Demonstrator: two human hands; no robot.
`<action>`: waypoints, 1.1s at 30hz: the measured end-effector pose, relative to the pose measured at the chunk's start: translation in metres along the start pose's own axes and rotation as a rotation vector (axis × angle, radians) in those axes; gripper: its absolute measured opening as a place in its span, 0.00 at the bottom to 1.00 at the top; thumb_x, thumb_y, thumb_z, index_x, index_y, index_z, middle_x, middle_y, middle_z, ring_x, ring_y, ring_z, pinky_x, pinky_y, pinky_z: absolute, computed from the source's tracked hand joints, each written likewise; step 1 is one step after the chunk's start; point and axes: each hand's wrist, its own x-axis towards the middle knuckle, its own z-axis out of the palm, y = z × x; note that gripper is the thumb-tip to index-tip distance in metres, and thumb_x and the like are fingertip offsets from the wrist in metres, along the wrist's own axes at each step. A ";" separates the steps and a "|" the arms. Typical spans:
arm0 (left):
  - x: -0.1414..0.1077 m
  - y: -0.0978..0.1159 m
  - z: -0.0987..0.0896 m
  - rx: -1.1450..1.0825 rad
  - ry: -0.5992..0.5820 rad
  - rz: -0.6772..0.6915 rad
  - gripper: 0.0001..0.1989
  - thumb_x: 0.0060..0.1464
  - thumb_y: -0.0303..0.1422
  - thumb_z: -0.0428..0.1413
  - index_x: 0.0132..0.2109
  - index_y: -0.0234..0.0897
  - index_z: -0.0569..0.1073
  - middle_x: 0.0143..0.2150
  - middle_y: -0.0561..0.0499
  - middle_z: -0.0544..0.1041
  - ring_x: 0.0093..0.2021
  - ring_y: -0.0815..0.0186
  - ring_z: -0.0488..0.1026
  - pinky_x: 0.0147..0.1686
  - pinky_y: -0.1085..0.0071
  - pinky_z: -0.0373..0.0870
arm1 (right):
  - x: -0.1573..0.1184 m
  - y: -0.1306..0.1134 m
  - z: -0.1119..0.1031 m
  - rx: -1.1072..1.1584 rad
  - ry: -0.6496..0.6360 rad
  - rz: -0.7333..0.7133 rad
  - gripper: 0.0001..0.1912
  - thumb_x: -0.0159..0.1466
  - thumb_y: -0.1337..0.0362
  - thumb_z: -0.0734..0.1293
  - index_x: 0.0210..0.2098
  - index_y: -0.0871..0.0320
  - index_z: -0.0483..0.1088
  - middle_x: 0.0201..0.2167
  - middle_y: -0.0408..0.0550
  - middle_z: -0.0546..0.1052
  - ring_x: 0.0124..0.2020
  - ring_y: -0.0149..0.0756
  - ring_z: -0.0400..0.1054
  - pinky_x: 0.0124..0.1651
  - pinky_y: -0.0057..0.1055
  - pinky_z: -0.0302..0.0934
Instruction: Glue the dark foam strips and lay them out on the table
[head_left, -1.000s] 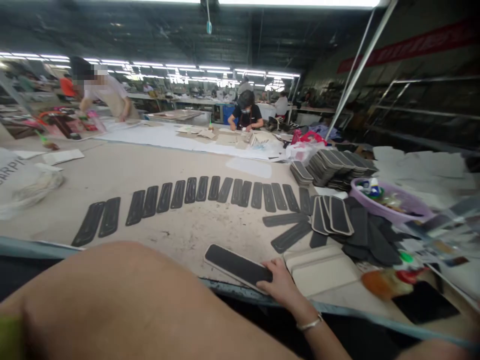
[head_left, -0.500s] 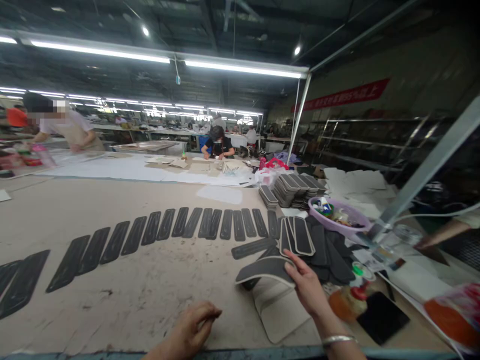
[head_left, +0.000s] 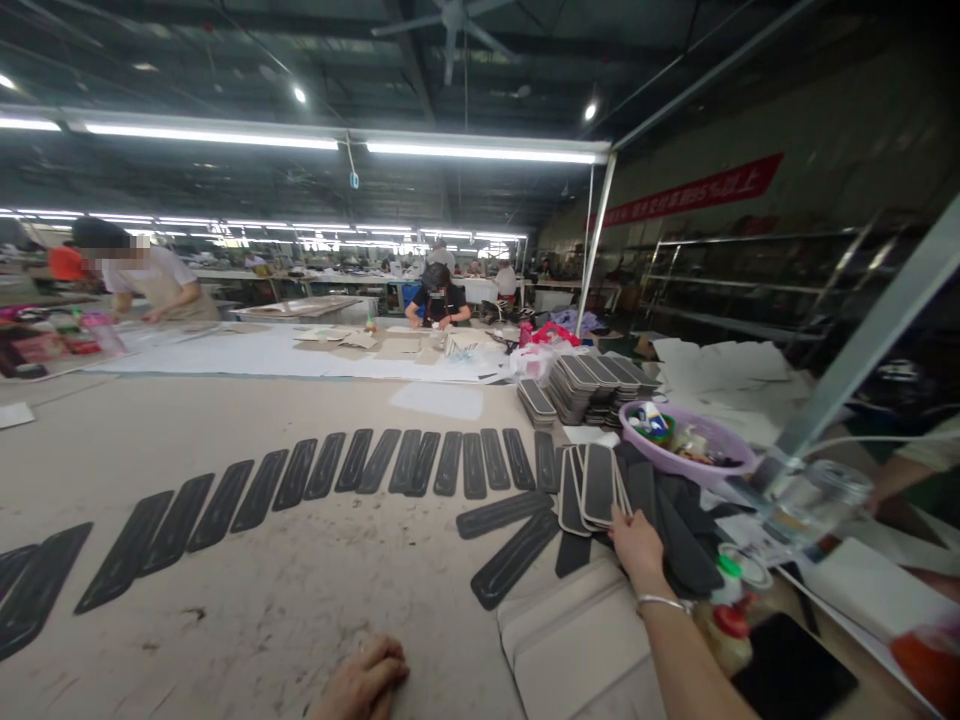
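Observation:
My right hand point(head_left: 636, 545) reaches to a small pile at the right of the table, its fingers closed on the lower edge of a dark grey panel with a pale border point(head_left: 600, 485). More bordered panels lie beneath and beside it. Nearer me is a stack of beige panels point(head_left: 577, 650), partly under my right forearm. My left hand point(head_left: 367, 680) rests low on the table with its fingers curled in; whatever they may hold is hidden. Dark strips with a shiny outline point(head_left: 514, 558) lie left of the pile, and several more form a curved row point(head_left: 255, 490).
Behind the pile stand stacks of bordered panels point(head_left: 577, 385) and a purple basin point(head_left: 690, 455) of small items. A red-capped bottle point(head_left: 727, 635) and a black flat object point(head_left: 795, 668) sit at the right. A metal post point(head_left: 862, 350) slants there. Co-workers point(head_left: 437, 297) work across the table.
My right hand has moved up and right with the bordered panel, from above the beige stack to the pile. The beige stack is now uncovered. My left hand has drawn lower and slightly left.

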 end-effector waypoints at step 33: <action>0.001 0.013 0.000 0.079 -0.091 -0.164 0.09 0.52 0.23 0.47 0.38 0.38 0.68 0.40 0.46 0.72 0.41 0.63 0.72 0.42 0.72 0.71 | 0.065 -0.003 0.011 -0.366 -0.119 -0.162 0.19 0.62 0.69 0.55 0.45 0.67 0.72 0.51 0.65 0.61 0.42 0.45 0.67 0.41 0.37 0.60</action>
